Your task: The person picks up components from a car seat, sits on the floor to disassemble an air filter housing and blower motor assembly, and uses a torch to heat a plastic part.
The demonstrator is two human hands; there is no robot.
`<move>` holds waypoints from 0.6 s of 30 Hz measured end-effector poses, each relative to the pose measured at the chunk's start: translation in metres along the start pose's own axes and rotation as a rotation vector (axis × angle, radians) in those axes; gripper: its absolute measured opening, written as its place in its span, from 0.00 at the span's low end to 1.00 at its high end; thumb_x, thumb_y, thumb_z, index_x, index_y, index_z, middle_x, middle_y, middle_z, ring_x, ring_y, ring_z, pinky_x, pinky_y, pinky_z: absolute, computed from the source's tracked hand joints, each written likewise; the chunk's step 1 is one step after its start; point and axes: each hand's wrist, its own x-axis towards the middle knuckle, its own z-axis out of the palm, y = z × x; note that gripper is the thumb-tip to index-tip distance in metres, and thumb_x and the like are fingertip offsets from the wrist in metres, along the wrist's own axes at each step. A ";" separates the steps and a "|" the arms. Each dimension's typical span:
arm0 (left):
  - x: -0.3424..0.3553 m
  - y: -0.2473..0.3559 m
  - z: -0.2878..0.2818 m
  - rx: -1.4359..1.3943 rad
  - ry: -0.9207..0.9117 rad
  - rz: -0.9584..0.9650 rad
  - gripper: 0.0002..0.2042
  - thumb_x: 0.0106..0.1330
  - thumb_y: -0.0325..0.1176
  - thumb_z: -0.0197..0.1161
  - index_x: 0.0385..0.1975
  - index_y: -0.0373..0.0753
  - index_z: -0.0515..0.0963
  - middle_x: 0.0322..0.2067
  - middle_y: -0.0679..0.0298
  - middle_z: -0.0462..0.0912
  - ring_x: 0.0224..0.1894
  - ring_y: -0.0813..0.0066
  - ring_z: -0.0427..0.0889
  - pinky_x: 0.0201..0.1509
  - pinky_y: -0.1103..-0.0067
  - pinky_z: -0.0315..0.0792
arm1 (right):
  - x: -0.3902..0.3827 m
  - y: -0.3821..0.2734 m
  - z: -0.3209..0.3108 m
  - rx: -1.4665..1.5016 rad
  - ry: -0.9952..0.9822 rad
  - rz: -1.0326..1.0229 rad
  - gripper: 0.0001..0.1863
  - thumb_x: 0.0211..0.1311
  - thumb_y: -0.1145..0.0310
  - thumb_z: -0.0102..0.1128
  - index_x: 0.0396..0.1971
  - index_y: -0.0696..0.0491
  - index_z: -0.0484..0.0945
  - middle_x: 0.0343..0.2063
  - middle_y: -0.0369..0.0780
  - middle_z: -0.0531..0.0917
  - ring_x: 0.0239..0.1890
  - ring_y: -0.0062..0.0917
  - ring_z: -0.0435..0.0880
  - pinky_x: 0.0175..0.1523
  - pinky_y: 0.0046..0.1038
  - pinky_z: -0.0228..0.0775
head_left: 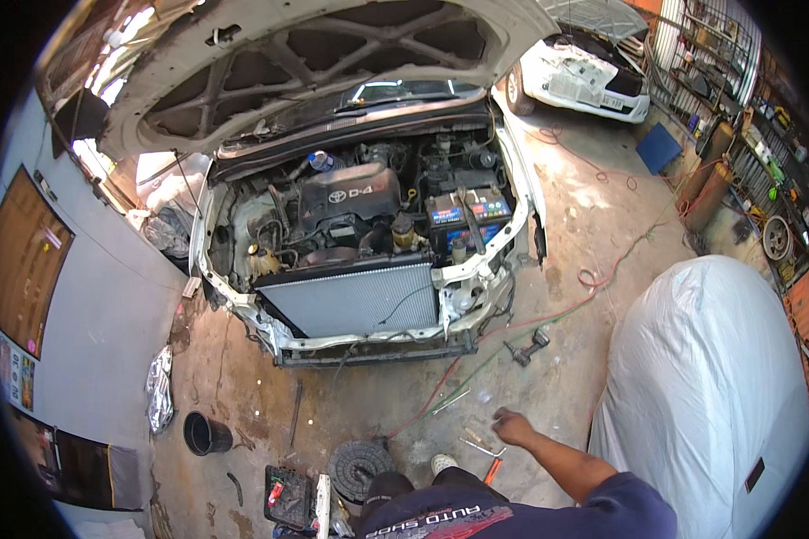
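My right hand (512, 426) is low at centre right above the concrete floor, fingers curled; whatever it holds, if anything, is too small to make out. Just below it lie thin metal tools (478, 446) and an orange-handled tool (493, 471). A cordless power tool (529, 347) lies farther forward. Ahead stands a car (517, 234) with raised hood (324, 27), exposed radiator (351, 301), engine cover (351, 216) and battery (441, 237); its front bumper is off. My left hand is out of view.
A black bucket (208, 434), round black mat (360, 476) and tool case (287, 508) sit left of my feet. Red and green hoses (593, 281) cross the floor. A covered object (692, 386) stands at right, a second car (584, 81) behind, gas cylinders (706, 184) by the back-right wall.
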 end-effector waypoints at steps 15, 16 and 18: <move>0.105 0.106 -0.343 0.218 0.279 0.029 0.19 0.64 0.40 0.59 0.54 0.43 0.81 0.46 0.44 0.85 0.49 0.45 0.85 0.54 0.57 0.77 | 0.036 -0.009 -0.025 0.347 0.166 0.315 0.22 0.59 0.65 0.68 0.52 0.56 0.77 0.34 0.49 0.88 0.40 0.40 0.89 0.45 0.35 0.80; 0.117 0.099 -0.386 0.235 0.274 -0.069 0.23 0.65 0.43 0.60 0.60 0.48 0.79 0.49 0.44 0.85 0.51 0.44 0.84 0.56 0.57 0.76 | 0.063 -0.005 -0.021 0.414 0.224 0.326 0.21 0.60 0.67 0.68 0.52 0.56 0.76 0.33 0.50 0.88 0.38 0.40 0.89 0.43 0.35 0.80; 0.161 0.158 -0.476 0.222 0.465 0.206 0.20 0.66 0.38 0.58 0.54 0.37 0.80 0.49 0.44 0.84 0.52 0.44 0.83 0.57 0.57 0.75 | 0.099 0.060 -0.048 0.422 0.509 0.457 0.20 0.60 0.71 0.67 0.51 0.56 0.75 0.31 0.49 0.87 0.34 0.39 0.88 0.41 0.35 0.80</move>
